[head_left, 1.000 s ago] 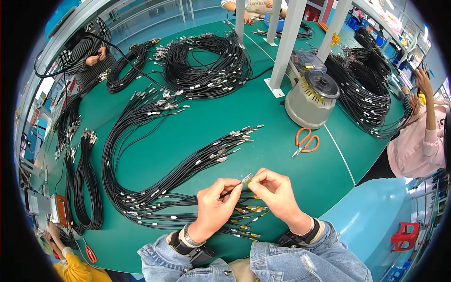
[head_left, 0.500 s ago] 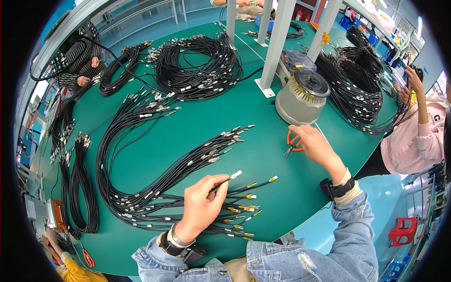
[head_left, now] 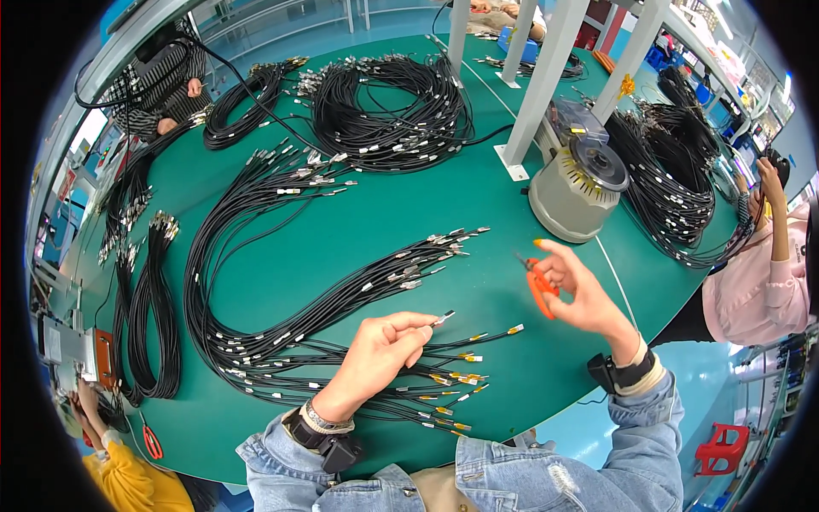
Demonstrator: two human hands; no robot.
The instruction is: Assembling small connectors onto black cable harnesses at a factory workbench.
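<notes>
My left hand (head_left: 381,350) is closed in a pinch around a black cable, whose small metal connector (head_left: 444,317) sticks out past the fingertips. My right hand (head_left: 580,290) grips red-handled side cutters (head_left: 542,288) above the table, with their jaws pointing up and left. A small yellow spot shows at that hand's raised index fingertip. Beneath and beside the left hand spreads a curved bundle of black cables (head_left: 213,316). Its near ends carry yellow and white tips (head_left: 465,378); the far ends (head_left: 426,256) have bare metal connectors.
Coiled cable bundles (head_left: 388,115) lie across the green table (head_left: 333,222), with more (head_left: 674,171) at the right. A round grey machine (head_left: 576,196) stands beside white posts (head_left: 546,85). Other people work at the left, the right and the far side. Red-handled scissors (head_left: 152,442) lie near left.
My right hand has picked up the cutters from the table and turned them upward. My left hand still pinches the cable, its connector now tilted differently. The whole view has shifted slightly.
</notes>
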